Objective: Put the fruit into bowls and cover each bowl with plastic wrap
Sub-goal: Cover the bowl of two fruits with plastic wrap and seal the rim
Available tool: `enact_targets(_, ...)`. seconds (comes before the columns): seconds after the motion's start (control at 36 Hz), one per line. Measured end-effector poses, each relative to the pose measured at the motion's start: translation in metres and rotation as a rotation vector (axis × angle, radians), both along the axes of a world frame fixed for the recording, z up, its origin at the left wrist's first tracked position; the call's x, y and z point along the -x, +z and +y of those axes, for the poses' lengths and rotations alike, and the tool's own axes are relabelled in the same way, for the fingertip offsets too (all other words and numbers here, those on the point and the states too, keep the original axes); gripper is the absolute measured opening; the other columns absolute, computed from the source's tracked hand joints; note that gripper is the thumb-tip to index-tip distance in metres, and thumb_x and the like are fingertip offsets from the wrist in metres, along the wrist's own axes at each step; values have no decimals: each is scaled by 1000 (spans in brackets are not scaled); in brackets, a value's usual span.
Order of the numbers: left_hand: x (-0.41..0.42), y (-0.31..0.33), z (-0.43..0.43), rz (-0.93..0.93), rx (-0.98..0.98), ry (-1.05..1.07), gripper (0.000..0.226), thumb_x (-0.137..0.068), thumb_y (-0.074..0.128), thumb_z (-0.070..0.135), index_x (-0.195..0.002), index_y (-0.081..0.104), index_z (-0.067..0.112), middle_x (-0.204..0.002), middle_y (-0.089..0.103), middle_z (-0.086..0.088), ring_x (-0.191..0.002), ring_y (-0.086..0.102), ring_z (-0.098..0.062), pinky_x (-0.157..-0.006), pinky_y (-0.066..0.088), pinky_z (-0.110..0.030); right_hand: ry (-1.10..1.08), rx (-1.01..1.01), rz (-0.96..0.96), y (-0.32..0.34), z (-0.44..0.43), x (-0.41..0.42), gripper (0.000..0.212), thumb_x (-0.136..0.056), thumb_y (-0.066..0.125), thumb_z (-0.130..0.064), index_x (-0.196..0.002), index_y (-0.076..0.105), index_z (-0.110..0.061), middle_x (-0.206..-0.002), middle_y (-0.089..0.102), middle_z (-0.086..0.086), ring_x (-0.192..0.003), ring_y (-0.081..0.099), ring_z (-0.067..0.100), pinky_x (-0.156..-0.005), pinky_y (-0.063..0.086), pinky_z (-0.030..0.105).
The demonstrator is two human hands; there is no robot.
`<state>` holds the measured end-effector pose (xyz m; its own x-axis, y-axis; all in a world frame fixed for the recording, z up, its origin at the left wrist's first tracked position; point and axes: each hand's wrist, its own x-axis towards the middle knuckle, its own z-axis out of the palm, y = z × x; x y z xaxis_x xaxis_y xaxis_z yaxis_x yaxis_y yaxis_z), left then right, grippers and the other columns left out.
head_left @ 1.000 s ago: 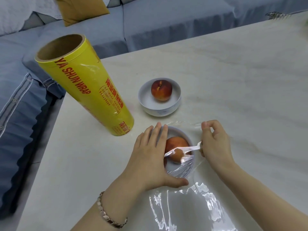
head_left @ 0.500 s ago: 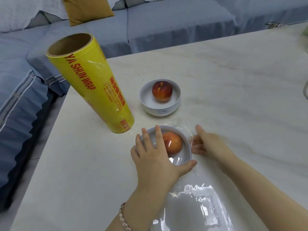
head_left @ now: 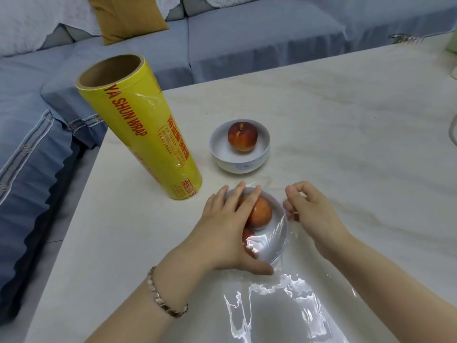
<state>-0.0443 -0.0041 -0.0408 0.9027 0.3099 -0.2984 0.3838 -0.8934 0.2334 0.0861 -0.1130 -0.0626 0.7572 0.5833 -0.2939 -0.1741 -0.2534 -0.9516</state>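
Left hand (head_left: 222, 233) flat, grip released, pinning the near-edge bowl (head_left: 284, 230); right hand (head_left: 309, 214) grip pinching plastic wrap (head_left: 272, 303) at the rim, so a sharp tug may tear it or tip the bowl.

Wore a slim bracelet (head_left: 166, 297) of small coppery metal links around the left wrist; showed both forearms bare.

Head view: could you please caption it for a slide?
Left hand presses the near bowl, right hand pinches plastic wrap at its rim; far bowl holds a peach.
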Motion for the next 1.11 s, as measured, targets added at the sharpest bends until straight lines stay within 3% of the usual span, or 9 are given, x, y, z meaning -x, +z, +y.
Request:
enact_targets(0.19, -1, -9, -4, -48, -44, 58, 132, -50, 66, 77, -145, -16, 36, -155, -16, 9, -143, -4, -26, -117, 9, -44, -50, -20, 246, 10, 2, -5, 25, -98, 39, -24, -74, 39, -19, -53, 34, -1, -34, 26, 7, -34, 20, 15)
enact_targets(0.39, 0, -13, -5, -67, -51, 82, 133, -49, 63, 80, -146, -15, 33, -155, -15, 9, -142, -4, -22, -117, 6, -40, -64, 16, 131, -2, -11, -14, 22, -97, 41, -20, -75, 39, -18, -50, 31, -1, -31, 25, 7, -33, 18, 13)
enact_targets(0.5, 2, -16, -7, -107, -38, 120, 130, -38, 42, 87, -143, -14, 36, -154, -16, 12, -141, -5, -19, -116, 4, -36, -70, 94, 23, -21, -11, -19, 24, -96, 44, -20, -72, 42, -17, -41, 35, -2, -27, 28, 6, -31, 22, 13)
enact_targets(0.67, -2, -19, -25, -180, -33, 264, 125, -39, 39, 86, -144, -7, 36, -156, -6, 7, -141, 2, -23, -115, 12, -38, -41, 201, -310, -35, 6, -28, 18, -94, 47, -25, -81, 47, -13, -60, 46, -2, -55, 41, 13, -53, 30, 28)
enact_targets(0.78, -9, -20, -39, -225, -35, 427, 126, -40, 38, 88, -146, 2, 32, -157, 3, -1, -141, 8, -27, -111, 18, -42, -32, 263, -366, -27, 6, -36, 25, -92, 49, -32, -87, 56, -9, -68, 54, 0, -68, 51, 21, -58, 34, 29)
enact_targets(0.89, -15, -16, -51, -203, -23, 625, 128, -40, 31, 91, -148, 3, 28, -158, 2, -8, -141, 6, -34, -110, 17, -48, -76, 298, -422, -11, -15, -39, 51, -98, 35, -31, -95, 58, 14, -90, 63, 28, -90, 58, 42, -75, 42, 41)
enact_targets(0.97, -18, -10, -53, -110, 24, 629, 128, -50, 44, 91, -147, -9, 28, -157, -11, -11, -143, -9, -37, -113, 8, -52, 2, 341, -268, -6, -33, -29, 53, -96, 36, -37, -76, 63, 4, -68, 60, 15, -72, 58, 37, -72, 47, 40)
enact_targets(1.06, -16, -4, -43, -19, 34, 506, 129, -55, 58, 83, -145, -20, 31, -155, -22, -11, -140, -24, -36, -114, -6, -50, 125, 299, 80, -1, -35, -14, 46, -94, 42, -38, -69, 63, -6, -66, 58, 11, -57, 53, 23, -54, 42, 27)
enact_targets(1.11, -10, -2, -31, -13, 19, 365, 133, -53, 63, 80, -143, -23, 34, -155, -25, -6, -140, -29, -31, -114, -11, -46, 176, 259, 130, -3, -29, -8, 45, -93, 45, -38, -65, 62, -7, -61, 56, 8, -52, 51, 20, -53, 41, 25)
